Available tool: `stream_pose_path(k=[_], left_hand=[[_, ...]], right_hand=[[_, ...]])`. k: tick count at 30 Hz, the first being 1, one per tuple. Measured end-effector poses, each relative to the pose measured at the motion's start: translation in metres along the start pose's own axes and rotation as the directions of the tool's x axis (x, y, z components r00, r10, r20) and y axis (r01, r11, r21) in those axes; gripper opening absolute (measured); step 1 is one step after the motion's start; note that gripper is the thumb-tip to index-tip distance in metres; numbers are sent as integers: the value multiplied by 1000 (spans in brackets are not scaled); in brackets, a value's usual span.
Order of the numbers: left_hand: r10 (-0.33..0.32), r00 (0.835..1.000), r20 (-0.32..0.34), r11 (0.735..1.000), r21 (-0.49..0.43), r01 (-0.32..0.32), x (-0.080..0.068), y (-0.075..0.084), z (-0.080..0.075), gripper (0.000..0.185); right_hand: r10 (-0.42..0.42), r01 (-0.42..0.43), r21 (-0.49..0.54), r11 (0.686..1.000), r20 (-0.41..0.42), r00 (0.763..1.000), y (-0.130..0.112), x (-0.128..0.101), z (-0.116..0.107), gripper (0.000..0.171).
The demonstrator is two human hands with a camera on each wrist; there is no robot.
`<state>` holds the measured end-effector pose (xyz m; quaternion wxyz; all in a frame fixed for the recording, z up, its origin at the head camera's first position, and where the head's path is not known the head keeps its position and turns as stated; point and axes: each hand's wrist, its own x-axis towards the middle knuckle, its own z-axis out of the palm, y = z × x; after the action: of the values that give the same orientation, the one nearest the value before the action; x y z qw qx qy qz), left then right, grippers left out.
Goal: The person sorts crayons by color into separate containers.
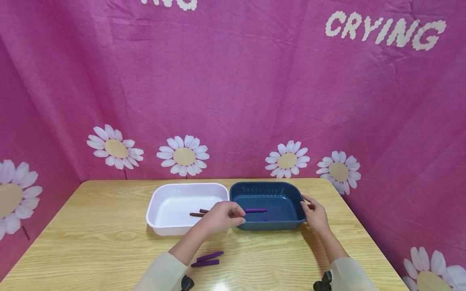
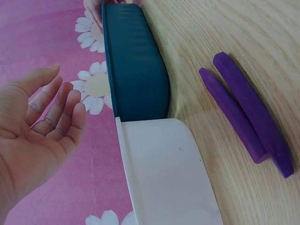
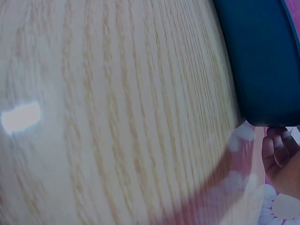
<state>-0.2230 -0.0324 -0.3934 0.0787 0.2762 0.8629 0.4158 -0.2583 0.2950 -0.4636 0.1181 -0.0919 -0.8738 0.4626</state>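
Two hands (image 1: pixel 222 216) (right (image 1: pixel 316 216)) at blue bin (image 1: pixel 269 224)

Bare hands (image 1: pixel 222 216), cream long sleeves (image 1: pixel 164 270), black wrist-mounted cameras (image 1: pixel 186 283).

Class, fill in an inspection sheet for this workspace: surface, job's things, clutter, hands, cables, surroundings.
Surface: wooden table, light grain.
Job's things: white tray and blue tray side by side; one purple crayon in the blue tray, brown crayons in the white tray, two purple crayons on the table.
Clutter: nothing seen.
Hands: left hand open over the trays' junction, holding nothing; right hand holds the blue tray's right edge.
Cables: nothing seen.
Surroundings: pink daisy-print cloth.
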Motion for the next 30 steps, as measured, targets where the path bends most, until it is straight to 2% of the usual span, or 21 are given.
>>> stream_pose_path(k=[10,17,22,30], left_hand=[[0,999,-42,1000,-5,0,-18,-4,-7,16],[42,997,-65,999,-4,-43,-31,-13,-8,15],[42,995,-87,999,-28,-45,-40,-16,-8,13],[42,995,-89,999,-25,-44,-52,-24,-11,13]], right_hand=[[14,-14,8,1000,2,1000,-1,-1,0,39],[18,-18,12,1000,5,1000,-4,-1,0,39],[19,-19,13,1000,0,1000,-2,-2,0,39],[26,-26,26,999,2,1000,-1,-1,0,39]])
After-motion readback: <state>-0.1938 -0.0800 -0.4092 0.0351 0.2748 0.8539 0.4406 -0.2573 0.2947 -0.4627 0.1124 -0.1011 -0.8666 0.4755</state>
